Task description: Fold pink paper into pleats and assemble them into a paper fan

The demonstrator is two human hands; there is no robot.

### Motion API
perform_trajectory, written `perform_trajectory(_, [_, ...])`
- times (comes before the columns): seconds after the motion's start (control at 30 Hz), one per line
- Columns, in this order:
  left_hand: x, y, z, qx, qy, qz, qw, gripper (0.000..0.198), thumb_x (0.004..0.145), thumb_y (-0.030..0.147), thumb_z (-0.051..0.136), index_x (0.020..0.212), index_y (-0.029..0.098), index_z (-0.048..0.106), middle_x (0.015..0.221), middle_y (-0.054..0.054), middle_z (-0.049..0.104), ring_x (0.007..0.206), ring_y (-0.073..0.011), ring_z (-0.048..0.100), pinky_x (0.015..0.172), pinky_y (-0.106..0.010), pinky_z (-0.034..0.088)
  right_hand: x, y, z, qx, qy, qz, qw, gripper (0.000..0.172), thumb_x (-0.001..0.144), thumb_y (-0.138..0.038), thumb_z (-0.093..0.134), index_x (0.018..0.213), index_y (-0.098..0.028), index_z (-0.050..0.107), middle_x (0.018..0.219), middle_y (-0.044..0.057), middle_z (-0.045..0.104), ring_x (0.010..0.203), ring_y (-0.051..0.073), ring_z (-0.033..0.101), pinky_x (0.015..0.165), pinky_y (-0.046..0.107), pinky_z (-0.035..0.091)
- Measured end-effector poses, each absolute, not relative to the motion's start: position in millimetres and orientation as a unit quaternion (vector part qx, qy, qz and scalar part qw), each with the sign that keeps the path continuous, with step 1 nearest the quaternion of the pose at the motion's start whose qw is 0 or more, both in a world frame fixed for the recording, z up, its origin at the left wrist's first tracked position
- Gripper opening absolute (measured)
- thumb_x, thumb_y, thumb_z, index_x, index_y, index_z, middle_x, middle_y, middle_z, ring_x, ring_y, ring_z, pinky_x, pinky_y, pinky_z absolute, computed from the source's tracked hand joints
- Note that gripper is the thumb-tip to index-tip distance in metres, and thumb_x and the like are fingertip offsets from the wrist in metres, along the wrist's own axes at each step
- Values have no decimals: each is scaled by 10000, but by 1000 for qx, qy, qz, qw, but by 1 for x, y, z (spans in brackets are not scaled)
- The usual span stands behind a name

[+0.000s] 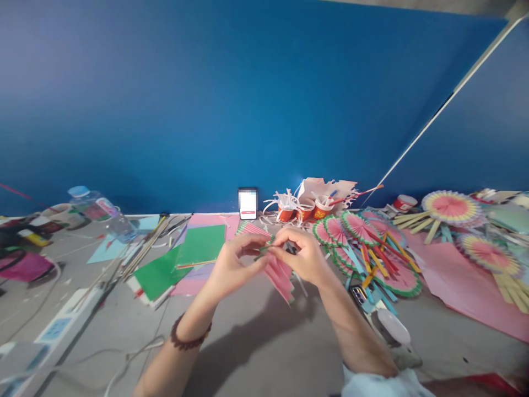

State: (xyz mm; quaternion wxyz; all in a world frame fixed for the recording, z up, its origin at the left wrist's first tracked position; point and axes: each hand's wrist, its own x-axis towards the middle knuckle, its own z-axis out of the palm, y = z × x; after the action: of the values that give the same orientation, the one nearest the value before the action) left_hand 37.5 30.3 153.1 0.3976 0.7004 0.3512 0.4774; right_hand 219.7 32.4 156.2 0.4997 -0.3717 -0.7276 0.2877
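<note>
Blue wall [248, 99] fills the bkgd; we've got the grey table [248, 358] below it, cluttered L + R. Big pink sheet [450, 281] at far R, w/ finished-looking fans [450, 207] on/near its edges. Long white power strip [61, 325] at L front, cables running nearby. Pile of folded fans [403, 281], green-edged pink rounds w/ coloured sticks, sits just R of the R forearm, so that side's crowded. Green sheets [202, 245] stacked L of the L hand, on pink + purple paper.

Left hand [243, 259] and right hand [300, 253] meet approx mid-table, raised; we see thumb + fingertips of each pinching the upper end of the pleated paper [281, 275], pink w/ green edge, which hangs between them. Fingers hide part of that end.

Clear bottle [99, 207], blue cap, leans at back L. Thin sticks [144, 248] lie L of the green stack. Red paper cups [322, 209] w/ white strips + pens stand behind the R hand, by the wall. White mouse-like item [392, 325] just R of the R forearm. Lit phone [248, 204] upright at the wall, behind the hands. Smallest: dark bead bracelet [190, 333], L wrist.
</note>
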Motion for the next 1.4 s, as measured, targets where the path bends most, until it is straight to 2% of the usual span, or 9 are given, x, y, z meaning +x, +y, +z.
perform_trajectory(0.13, [41,32,148,714,368,479,354,95,779,152,620,851,157,682,815,-48,714,731,-135,666,659,-219,547,219,36,151,-383,-722,306,489,180,777,-329,695,678,-189,640,699,26,642,677,158,583,653,283,451])
perform_trajectory(0.27, [39,33,152,709,368,486,354,45,759,171,654,790,153,681,750,-52,712,666,-137,652,577,-208,524,218,40,144,-398,-693,355,486,181,743,-345,724,693,-186,654,693,16,646,685,154,585,655,270,456])
perform_trajectory(0.43, [37,34,158,680,377,500,380,94,728,240,709,722,148,689,694,-56,709,624,-142,649,556,-212,517,215,40,146,-393,-658,430,477,202,725,-377,728,734,-188,660,701,2,651,682,147,599,671,270,482])
perform_trajectory(0.6, [35,37,155,616,411,535,406,152,670,265,749,710,134,683,659,-40,693,583,-134,635,528,-205,502,213,35,149,-414,-693,380,451,294,667,-340,778,904,-192,688,828,27,694,754,164,621,697,280,508])
perform_trajectory(0.77, [33,38,154,580,429,528,448,168,662,269,755,712,131,673,669,-41,702,596,-141,646,543,-208,506,210,31,151,-440,-715,321,438,159,744,-291,703,870,-195,718,842,30,722,763,173,644,691,276,505])
perform_trajectory(1.03, [32,38,151,573,413,526,473,199,668,290,760,737,130,663,691,-45,698,605,-143,645,546,-218,511,207,35,145,-448,-682,356,456,104,757,-273,684,802,-200,742,764,19,739,697,171,670,666,271,524])
perform_trajectory(1.27, [30,39,151,679,365,505,388,171,714,255,739,839,156,679,795,-53,696,709,-141,633,608,-218,496,207,33,144,-434,-697,287,494,71,761,-214,683,725,-197,743,701,28,737,638,180,670,602,264,527])
perform_trajectory(1.4, [31,38,155,714,347,516,321,103,738,259,726,710,167,687,725,-51,694,688,-150,619,618,-242,488,205,30,146,-426,-710,263,495,84,779,-218,674,741,-196,745,719,34,736,645,171,668,586,253,525])
